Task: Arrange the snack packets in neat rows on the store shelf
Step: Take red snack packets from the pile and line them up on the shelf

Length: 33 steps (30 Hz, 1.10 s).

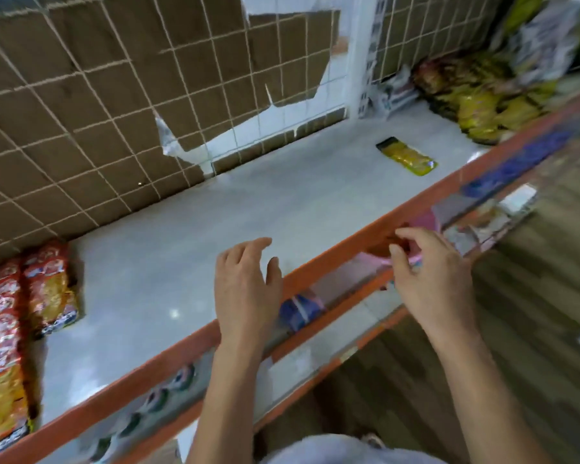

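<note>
The left hand [245, 289] hangs open with loose fingers, just over the shelf's orange rim [332, 252]. The right hand [429, 272] curls its fingers at the rim, but it is too blurry to tell if its grip holds anything. Behind the rim, one yellow snack packet [406, 156] lies flat on the grey shelf [215, 209], its black end pointing away from the rim. Red snack packets [4, 329] sit in rows at the rim's left end.

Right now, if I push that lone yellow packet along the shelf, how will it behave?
The yellow packet lies flat, so it likely won't roll or tip. Its glossy film on the smooth grey shelf should slide easily. It looks thin, so probably light and floppy.
</note>
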{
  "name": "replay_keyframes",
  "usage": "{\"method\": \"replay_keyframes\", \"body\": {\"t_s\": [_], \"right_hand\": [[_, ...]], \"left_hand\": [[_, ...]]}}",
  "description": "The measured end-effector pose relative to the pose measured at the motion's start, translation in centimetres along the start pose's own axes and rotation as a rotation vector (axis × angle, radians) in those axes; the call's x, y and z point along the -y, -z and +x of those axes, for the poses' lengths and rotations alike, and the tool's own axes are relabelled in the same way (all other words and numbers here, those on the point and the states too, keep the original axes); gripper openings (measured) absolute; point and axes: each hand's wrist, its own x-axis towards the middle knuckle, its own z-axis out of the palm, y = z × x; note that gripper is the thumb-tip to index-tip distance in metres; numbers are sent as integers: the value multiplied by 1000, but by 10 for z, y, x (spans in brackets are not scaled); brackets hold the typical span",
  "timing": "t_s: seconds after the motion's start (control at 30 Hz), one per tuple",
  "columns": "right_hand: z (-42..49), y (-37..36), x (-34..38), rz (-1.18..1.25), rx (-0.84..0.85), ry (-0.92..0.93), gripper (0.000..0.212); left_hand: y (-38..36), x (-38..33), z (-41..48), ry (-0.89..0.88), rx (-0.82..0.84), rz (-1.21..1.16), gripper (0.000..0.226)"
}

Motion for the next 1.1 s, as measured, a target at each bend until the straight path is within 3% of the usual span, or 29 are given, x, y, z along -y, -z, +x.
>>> {"method": "replay_keyframes", "body": {"t_s": [0.43,0.77,1.1], "right_hand": [[51,84,-147,-63,-95,-317,27],[185,89,-226,-137,-72,-340,34],[303,75,-279,-71,-8,-354,33]], "left_hand": [[-121,-152,29,-175,186,-77,27],[-238,-230,131,-226,204,-127,27],[-305,-289,218,-208,343,-57,42]]}}
